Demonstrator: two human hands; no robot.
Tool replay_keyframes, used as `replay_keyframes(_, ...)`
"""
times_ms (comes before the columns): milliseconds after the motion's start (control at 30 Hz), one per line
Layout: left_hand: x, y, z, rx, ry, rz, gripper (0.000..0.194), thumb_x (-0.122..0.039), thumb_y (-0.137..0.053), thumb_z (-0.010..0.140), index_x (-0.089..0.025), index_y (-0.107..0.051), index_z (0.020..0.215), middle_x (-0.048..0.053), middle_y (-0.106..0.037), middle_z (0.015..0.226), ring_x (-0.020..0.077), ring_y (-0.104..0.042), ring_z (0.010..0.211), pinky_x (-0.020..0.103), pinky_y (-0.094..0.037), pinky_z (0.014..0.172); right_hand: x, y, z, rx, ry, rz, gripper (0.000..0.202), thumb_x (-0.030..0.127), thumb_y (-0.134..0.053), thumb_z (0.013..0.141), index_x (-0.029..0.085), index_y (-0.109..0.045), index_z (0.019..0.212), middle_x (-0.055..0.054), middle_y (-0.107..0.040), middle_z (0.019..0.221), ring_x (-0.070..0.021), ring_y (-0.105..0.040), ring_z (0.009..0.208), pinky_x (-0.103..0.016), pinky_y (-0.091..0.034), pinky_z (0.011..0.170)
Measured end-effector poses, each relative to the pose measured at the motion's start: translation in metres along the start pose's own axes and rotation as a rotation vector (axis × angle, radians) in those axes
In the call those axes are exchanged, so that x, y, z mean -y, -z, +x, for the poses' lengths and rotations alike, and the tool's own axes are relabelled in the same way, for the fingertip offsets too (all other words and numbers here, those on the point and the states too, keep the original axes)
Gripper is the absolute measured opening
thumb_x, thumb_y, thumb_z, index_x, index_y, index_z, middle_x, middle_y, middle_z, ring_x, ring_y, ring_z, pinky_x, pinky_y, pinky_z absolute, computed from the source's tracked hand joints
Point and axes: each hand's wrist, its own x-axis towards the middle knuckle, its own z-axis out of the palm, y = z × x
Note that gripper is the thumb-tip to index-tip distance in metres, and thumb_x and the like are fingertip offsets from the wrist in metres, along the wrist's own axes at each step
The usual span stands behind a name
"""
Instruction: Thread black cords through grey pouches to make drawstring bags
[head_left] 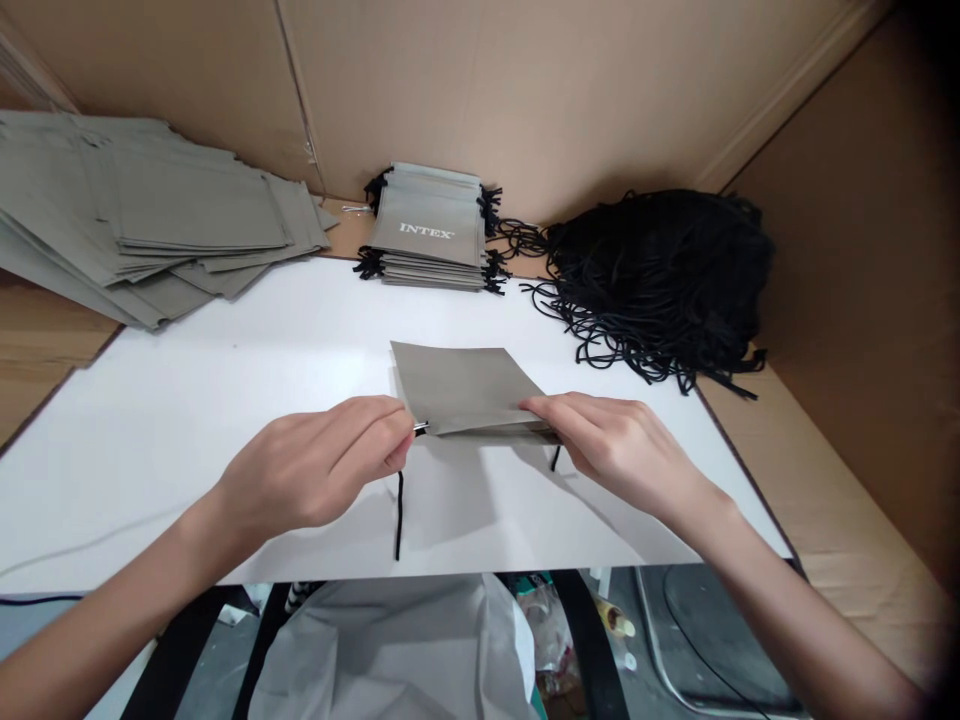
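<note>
A flat grey fabric pouch (469, 385) is held up over the white table, its open-looking edge towards me. My right hand (630, 445) pinches its right near corner between thumb and fingers. A short black cord end (555, 459) pokes out below that corner. At the left near corner, my left hand (337, 455) is closed around a thin tool with a shiny metal tip (421, 427), which points into the pouch's edge. Black cord (399, 515) hangs beneath my left fingers. The rest of the tool is hidden in the hand.
Finished-looking grey pouches printed INTEX (427, 235), with black cords, are stacked at the back of the white table (300, 340). Loose grey fabric pouches (202, 205) lie back left. A heap of black cords (660, 280) sits back right. Cardboard walls (487, 90) enclose the table.
</note>
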Motion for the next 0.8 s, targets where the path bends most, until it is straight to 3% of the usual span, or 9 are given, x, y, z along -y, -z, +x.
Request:
replay_keyframes(200, 0.003, 0.0, -0.006, 0.016, 0.023, -0.095, 0.014, -0.007, -0.065, 0.086, -0.017, -0.066, 0.096, 0.007, -0.076, 0.086, 0.0192, -0.073, 0.071, 0.027, -0.05, 0.053, -0.006, 0.003, -0.008, 0.029, -0.032, 0.093, 0.032, 0.004, -0.045, 0.095, 0.014, -0.063, 0.119, -0.009, -0.076, 0.094, -0.0203, -0.072, 0.08, -0.028, -0.053, 0.063)
replay_keyframes(367, 0.005, -0.003, -0.012, 0.026, 0.099, -0.167, 0.023, -0.005, -0.066, 0.082, -0.022, -0.068, 0.098, 0.003, -0.077, 0.085, 0.0191, -0.073, 0.067, 0.028, -0.049, 0.051, -0.009, 0.008, -0.013, 0.031, -0.073, 0.144, 0.024, 0.019, -0.049, 0.1, 0.018, -0.067, 0.116, -0.009, -0.076, 0.09, -0.0199, -0.072, 0.075, -0.028, -0.054, 0.064)
replay_keyframes(633, 0.003, -0.018, -0.022, 0.016, 0.215, -0.284, 0.028, -0.005, -0.064, 0.08, -0.028, -0.07, 0.095, -0.001, -0.075, 0.081, 0.0169, -0.072, 0.067, 0.025, -0.048, 0.051, -0.005, 0.01, -0.012, 0.054, -0.156, 0.113, 0.032, 0.033, -0.046, 0.103, 0.018, -0.073, 0.099, -0.01, -0.076, 0.084, -0.0203, -0.071, 0.069, -0.028, -0.049, 0.058)
replay_keyframes(800, 0.008, -0.021, -0.034, 0.038, 0.227, -0.172, 0.028, -0.006, -0.065, 0.081, -0.026, -0.067, 0.099, -0.002, -0.076, 0.085, 0.016, -0.072, 0.069, 0.024, -0.05, 0.055, -0.007, 0.011, -0.022, 0.121, -0.201, -0.032, 0.038, 0.032, -0.039, 0.105, 0.017, -0.071, 0.091, -0.009, -0.074, 0.075, -0.0197, -0.067, 0.06, -0.028, -0.04, 0.05)
